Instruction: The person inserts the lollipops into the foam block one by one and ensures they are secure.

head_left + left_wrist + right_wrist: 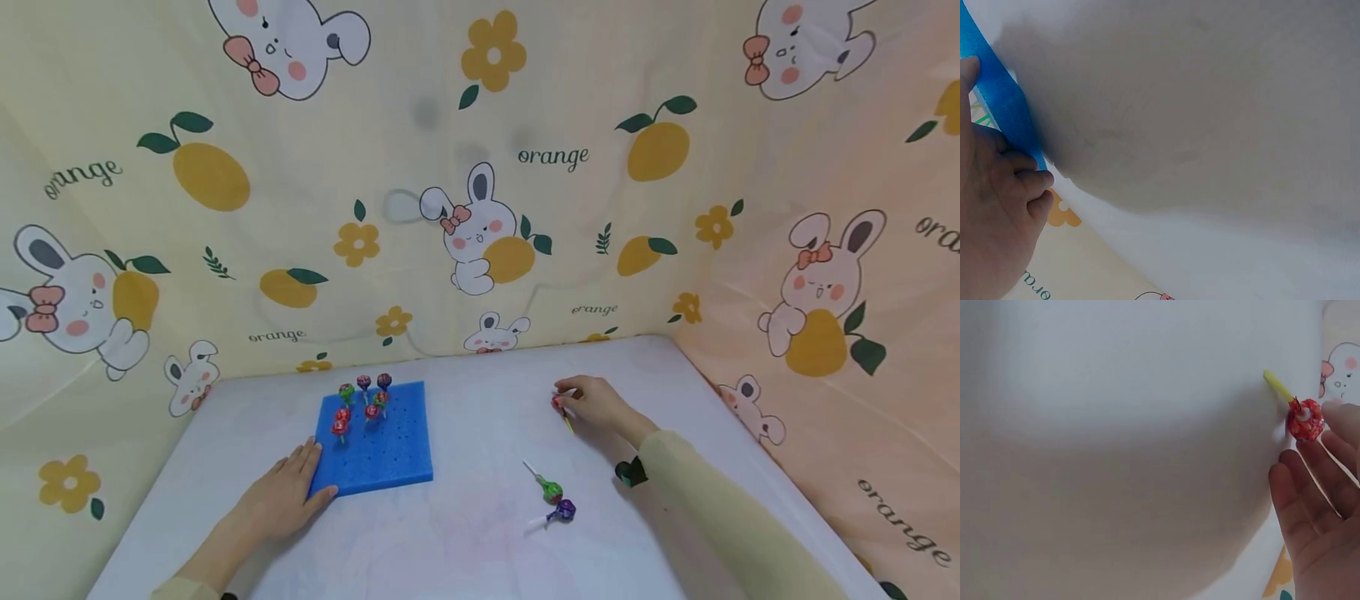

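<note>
Head view: a flat, roughly square slab of blue foam-like material, pricked with rows of small holes, lies toward the left of the smooth white table, with seven round lollipops in shiny red, green and purple wrappers standing on thin sticks in its far left part. To the right, a green lollipop and a purple lollipop lie with their ball heads close together, sticks pointing leftward. Behind hangs a fabric backdrop printed with rabbits, oranges and flowers. Your right grip pinches the ball of a red lollipop between thumb and fingertips, its wrapper crinkled, its yellow stick uncovered and slanting toward the near side; the right wrist view shows the remaining fingers extended loosely. You hold it well to the right of the slab; whether it touches the table cannot be told. Your left grip is spread, thumb apart from the fingers, and rests palm down at the slab's near left corner. Both your forearms slant inward from the near side, the right one in a pale yellowish sleeve, reaching farther across.
</note>
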`<action>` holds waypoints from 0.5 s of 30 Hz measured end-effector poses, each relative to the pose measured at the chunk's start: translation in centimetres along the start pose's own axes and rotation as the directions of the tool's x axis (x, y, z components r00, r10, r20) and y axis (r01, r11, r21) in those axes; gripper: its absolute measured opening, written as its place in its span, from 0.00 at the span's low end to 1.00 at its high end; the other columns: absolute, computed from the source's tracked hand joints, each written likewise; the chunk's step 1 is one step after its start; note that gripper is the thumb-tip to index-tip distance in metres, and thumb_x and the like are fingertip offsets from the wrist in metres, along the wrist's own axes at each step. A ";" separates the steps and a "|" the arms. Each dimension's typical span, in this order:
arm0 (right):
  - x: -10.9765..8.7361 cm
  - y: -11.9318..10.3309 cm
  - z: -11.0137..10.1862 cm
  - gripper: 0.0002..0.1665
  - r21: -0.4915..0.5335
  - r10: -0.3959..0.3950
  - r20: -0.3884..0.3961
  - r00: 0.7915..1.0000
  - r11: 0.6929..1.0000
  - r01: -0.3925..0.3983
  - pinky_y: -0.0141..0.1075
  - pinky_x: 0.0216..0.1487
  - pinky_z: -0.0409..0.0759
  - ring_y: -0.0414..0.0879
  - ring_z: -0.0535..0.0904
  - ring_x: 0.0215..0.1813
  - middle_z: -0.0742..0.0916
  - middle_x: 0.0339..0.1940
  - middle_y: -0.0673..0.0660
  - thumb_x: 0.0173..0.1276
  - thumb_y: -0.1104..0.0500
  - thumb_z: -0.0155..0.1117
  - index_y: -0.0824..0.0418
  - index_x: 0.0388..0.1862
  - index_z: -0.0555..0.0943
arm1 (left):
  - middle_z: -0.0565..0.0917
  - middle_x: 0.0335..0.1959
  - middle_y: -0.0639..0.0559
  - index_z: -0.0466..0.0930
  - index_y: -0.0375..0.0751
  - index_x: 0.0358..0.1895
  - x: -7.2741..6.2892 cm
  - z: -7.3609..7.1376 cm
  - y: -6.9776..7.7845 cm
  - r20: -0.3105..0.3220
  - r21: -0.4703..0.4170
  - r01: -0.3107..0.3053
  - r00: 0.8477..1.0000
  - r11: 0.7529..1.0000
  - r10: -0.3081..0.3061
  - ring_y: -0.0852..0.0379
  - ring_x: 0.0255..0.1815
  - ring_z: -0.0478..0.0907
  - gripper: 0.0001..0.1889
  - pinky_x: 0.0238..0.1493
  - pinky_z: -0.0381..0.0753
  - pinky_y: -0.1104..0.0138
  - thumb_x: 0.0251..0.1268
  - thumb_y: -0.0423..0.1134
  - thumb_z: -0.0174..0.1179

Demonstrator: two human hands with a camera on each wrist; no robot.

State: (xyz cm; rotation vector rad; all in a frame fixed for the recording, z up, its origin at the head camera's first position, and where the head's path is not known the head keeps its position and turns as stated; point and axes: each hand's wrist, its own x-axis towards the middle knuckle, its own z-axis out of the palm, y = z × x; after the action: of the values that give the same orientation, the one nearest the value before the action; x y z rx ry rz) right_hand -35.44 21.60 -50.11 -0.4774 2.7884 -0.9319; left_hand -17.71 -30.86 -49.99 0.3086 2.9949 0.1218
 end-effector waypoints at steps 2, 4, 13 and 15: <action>0.0 0.0 0.1 0.21 0.009 0.020 0.004 1.000 1.000 -0.020 0.38 0.45 0.84 0.48 0.81 0.50 0.88 0.55 0.56 0.78 0.58 0.65 0.61 0.67 0.82 | 0.59 0.78 0.22 0.58 0.19 0.76 0.0 0.0 0.0 0.002 -0.003 -0.002 1.000 1.000 0.002 0.25 0.78 0.58 0.47 0.74 0.63 0.34 0.77 0.62 0.55; 0.0 -0.1 0.2 0.20 0.017 0.033 0.004 0.999 0.999 -0.033 0.37 0.45 0.83 0.48 0.81 0.48 0.88 0.53 0.55 0.78 0.59 0.65 0.61 0.65 0.83 | 0.59 0.78 0.22 0.59 0.19 0.76 0.0 -0.1 0.1 0.004 -0.004 -0.003 1.000 1.000 0.003 0.25 0.78 0.58 0.47 0.74 0.63 0.34 0.77 0.62 0.55; -0.2 -0.1 0.5 0.17 0.008 -0.017 -0.020 1.000 1.000 0.017 0.38 0.43 0.82 0.45 0.81 0.44 0.89 0.47 0.54 0.78 0.62 0.63 0.64 0.61 0.85 | 0.59 0.78 0.22 0.59 0.19 0.76 -0.1 -0.2 0.2 -0.003 -0.005 -0.004 1.000 1.000 0.004 0.25 0.78 0.59 0.46 0.74 0.63 0.35 0.77 0.61 0.55; -0.2 0.0 0.6 0.16 0.011 -0.019 -0.026 0.999 1.000 0.020 0.38 0.44 0.82 0.45 0.81 0.44 0.89 0.46 0.53 0.78 0.62 0.63 0.63 0.60 0.85 | 0.59 0.78 0.22 0.59 0.19 0.76 -0.1 -0.1 0.2 -0.001 -0.005 -0.004 1.000 1.000 0.004 0.25 0.78 0.59 0.46 0.74 0.63 0.34 0.77 0.61 0.55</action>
State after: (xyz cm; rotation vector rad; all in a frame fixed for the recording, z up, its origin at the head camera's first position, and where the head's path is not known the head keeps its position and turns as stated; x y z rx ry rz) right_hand -35.15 21.33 -50.55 -0.4952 2.8046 -0.9644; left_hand -17.60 -30.73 -49.86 0.3136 2.9944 0.1296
